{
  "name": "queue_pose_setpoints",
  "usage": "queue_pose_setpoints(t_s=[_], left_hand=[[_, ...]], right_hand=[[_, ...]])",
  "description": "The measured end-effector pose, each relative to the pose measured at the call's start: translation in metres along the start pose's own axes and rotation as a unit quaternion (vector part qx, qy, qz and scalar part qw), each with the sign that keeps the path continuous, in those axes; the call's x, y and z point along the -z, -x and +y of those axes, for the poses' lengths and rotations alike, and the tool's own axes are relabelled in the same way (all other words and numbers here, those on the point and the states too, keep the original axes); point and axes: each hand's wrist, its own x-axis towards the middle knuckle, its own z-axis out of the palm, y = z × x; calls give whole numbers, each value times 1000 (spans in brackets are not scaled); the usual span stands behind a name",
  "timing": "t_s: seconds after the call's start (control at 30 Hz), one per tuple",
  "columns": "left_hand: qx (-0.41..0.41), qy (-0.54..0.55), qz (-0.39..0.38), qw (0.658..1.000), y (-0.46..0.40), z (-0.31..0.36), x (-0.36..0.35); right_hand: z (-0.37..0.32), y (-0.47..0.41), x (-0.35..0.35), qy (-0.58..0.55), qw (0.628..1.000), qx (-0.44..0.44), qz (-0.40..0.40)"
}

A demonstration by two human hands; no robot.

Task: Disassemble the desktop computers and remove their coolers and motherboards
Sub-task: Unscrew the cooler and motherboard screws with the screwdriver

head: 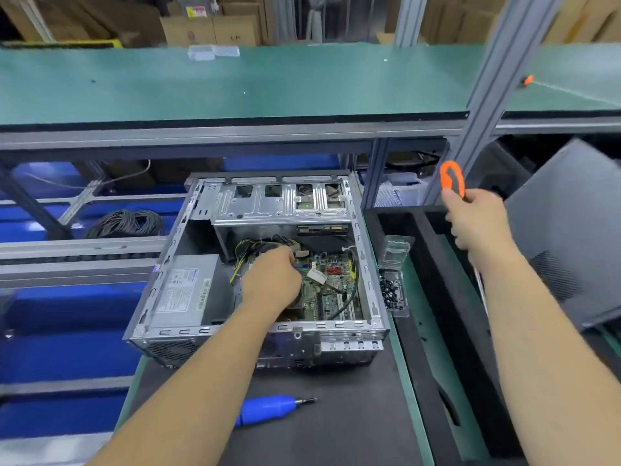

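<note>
Left hand [272,280] reaches into the open computer case [255,264], fingers curled around the cooler [268,247]; right hand [477,220] grips an orange tool [452,178] raised right of it.

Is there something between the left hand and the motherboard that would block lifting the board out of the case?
Yes. Cables lie across the motherboard to the right of the left hand, and a white connector sits on it. The case is open on top.

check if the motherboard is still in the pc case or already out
Still in. The motherboard lies flat on the floor of the open computer case, with cables across it and the left hand reaching in above it.
</note>
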Motion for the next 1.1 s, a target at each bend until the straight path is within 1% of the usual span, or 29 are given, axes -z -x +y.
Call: queue_pose_setpoints(t_s=[0.03,0.1,0.17,0.23,0.3,0.4,0.53,0.63,0.77,0.97,1.1], left_hand=[[-12,-1,-5,1000,-2,-7,6],[-56,-6,-33,998,-5,-23,14],[-104,-18,-64,992,-4,-38,14],[-109,1,-92,990,-1,-51,9],[-96,27,-96,990,-2,-57,5],[-111,29,-100,988,-4,-58,2],[-102,19,-142,984,-8,-58,-2],[-84,-8,-169,982,-10,-55,-2],[-87,-53,-181,978,-10,-51,-2],[-88,-54,-185,977,-8,-50,-1],[-86,-53,-173,980,-7,-50,0]], right_hand=[[-35,4,4,-100,995,11,-17],[-95,14,6,-270,960,43,-55],[-137,26,-5,-367,921,92,-91],[-157,38,-31,-404,900,130,-101],[-159,49,-62,-388,905,149,-92],[-135,61,-106,-335,921,178,-92],[-102,62,-139,-308,929,178,-99],[-97,59,-146,-300,932,181,-98],[-101,56,-143,-303,928,192,-97],[-99,55,-141,-310,929,178,-101],[-97,54,-141,-315,926,183,-103]])
